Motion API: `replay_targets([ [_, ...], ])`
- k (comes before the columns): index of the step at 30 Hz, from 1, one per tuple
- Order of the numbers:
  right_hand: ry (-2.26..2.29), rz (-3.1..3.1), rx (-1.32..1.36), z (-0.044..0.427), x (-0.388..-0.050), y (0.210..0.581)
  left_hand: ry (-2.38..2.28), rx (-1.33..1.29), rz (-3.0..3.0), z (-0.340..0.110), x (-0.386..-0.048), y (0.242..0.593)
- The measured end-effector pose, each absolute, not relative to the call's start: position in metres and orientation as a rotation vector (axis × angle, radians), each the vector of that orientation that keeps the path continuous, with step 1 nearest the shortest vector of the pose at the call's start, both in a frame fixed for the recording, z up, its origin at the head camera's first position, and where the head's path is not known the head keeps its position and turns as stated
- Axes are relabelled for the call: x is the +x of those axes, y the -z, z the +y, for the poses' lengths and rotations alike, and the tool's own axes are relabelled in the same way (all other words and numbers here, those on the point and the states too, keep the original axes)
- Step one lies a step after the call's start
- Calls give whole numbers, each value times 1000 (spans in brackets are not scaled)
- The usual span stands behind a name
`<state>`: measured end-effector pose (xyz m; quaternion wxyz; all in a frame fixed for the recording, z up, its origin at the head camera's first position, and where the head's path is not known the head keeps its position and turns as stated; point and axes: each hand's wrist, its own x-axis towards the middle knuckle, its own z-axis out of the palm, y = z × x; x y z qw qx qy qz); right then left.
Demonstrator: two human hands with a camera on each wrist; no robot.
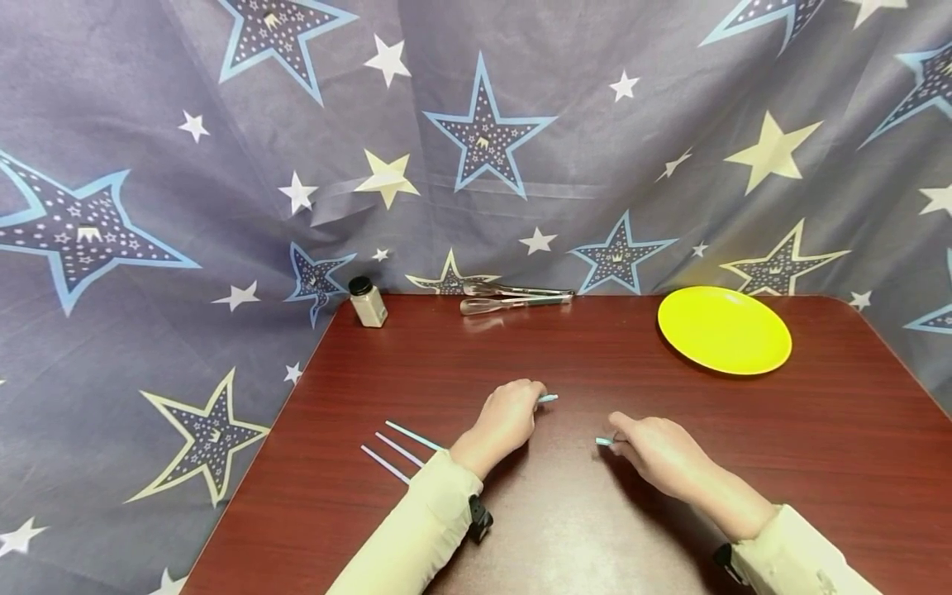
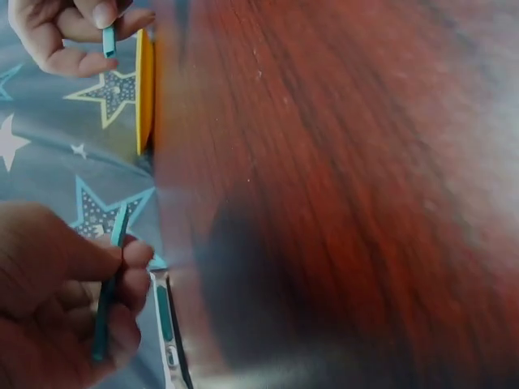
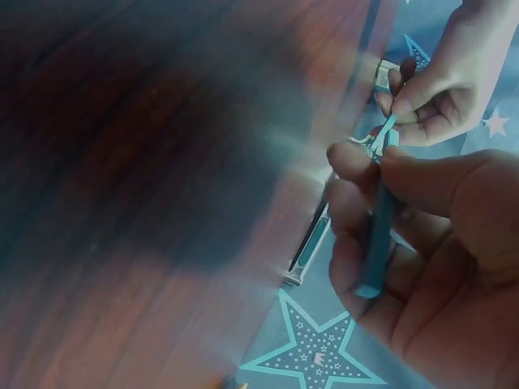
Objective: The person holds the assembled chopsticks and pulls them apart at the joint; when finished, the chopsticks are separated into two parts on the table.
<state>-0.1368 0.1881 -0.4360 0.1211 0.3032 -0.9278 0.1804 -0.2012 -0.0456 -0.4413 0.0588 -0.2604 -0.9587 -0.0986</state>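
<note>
My left hand [image 1: 507, 420] pinches a short teal stick [image 1: 548, 398] between thumb and fingers above the table's middle. In the left wrist view that stick [image 2: 111, 284] lies across the curled fingers. To the right, my right hand [image 1: 660, 454] holds another teal piece [image 1: 604, 442], its end pointing toward the left hand. The right wrist view shows this piece [image 3: 378, 235] as a square-sided stick under the thumb. The two pieces are apart in the head view. Left of the left forearm lie a blue stick [image 1: 412, 435] and two lilac sticks [image 1: 399, 449], partly hidden by the sleeve.
A yellow plate [image 1: 725, 330] is at the back right of the brown table [image 1: 595, 347]. Metal tongs [image 1: 516, 299] lie along the back edge. A shaker with a black lid [image 1: 368, 302] stands at the back left corner. Star-patterned cloth [image 1: 476, 223] hangs behind.
</note>
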Motion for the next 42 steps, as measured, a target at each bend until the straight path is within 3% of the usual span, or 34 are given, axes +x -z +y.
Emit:
replay_targets([
  [9,-508,-2821,814,187,-139,441,300,-493,-2947,-33,-218,448],
  [42,-762,-2859,1086,191,-153,459,-33,-503,-3027,-15,-245,460],
])
